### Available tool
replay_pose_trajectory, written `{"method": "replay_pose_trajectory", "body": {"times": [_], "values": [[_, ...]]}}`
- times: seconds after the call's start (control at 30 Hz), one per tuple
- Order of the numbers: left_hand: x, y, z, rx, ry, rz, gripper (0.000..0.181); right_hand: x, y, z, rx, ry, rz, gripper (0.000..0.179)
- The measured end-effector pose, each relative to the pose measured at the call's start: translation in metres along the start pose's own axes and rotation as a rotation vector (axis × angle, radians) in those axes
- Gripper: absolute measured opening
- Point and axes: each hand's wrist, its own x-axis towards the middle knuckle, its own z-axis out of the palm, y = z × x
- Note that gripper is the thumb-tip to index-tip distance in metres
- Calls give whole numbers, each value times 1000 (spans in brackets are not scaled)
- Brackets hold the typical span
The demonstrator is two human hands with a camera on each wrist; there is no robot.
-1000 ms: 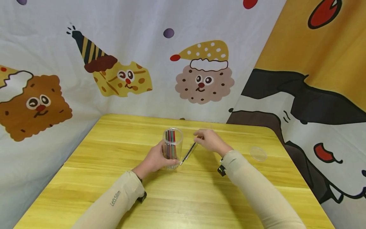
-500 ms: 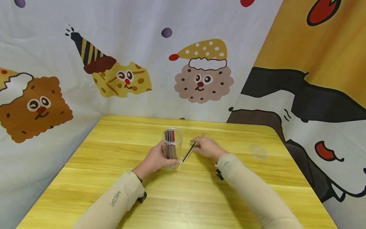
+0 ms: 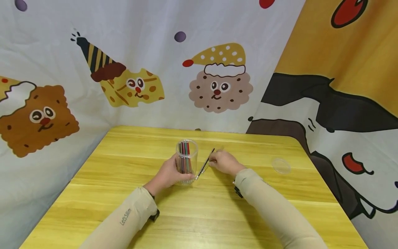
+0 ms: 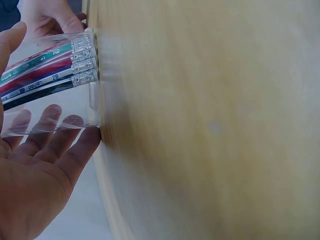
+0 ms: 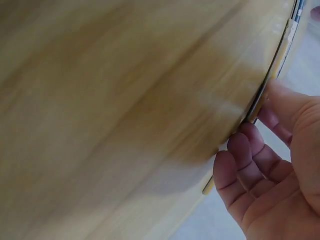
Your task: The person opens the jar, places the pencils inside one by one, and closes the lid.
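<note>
In the head view my left hand (image 3: 168, 174) grips a clear plastic cup (image 3: 194, 152) that stands upright on the table. Several coloured pencils (image 3: 186, 162) are upright inside it; the left wrist view shows silver ferrules (image 4: 85, 64) at their lower ends. To the cup's right lies a dark pencil (image 3: 206, 162), slanting away from the cup's base. My right hand (image 3: 225, 162) is beside it, low at the tabletop. In the right wrist view its thumb and fingertips pinch a yellow pencil (image 5: 209, 184), partly hidden by the fingers, alongside the dark one.
A clear round lid (image 3: 281, 166) lies flat on the right side of the wooden table (image 3: 140, 138). Behind the table's far edge hangs a curtain (image 3: 174, 103) with cartoon prints.
My right hand has come down and slightly left, from the far end of the loose pencils to lower along them, and its fingers have closed. My left hand still holds the cup.
</note>
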Motion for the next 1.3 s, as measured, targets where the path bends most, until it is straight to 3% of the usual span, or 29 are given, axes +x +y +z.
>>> {"method": "replay_pose_trajectory", "body": {"times": [0.1,0.23,0.43,0.63,1.07,1.3], "values": [[1,0,2,7,-6,2,94,-5,12,0,5,-2,59,20],[1,2,3,6,-13,-3,95,-14,35,-9,-2,-26,210,19],[4,5,4,4,-18,-2,89,-26,71,-33,105,-59,414,12],[4,5,4,12,-11,-5,89,-26,85,-40,124,-64,443,9],[-1,4,1,25,2,-8,91,-18,78,-43,90,-128,476,12],[-1,5,-2,9,-28,7,87,-15,82,-42,124,-173,510,19]]}}
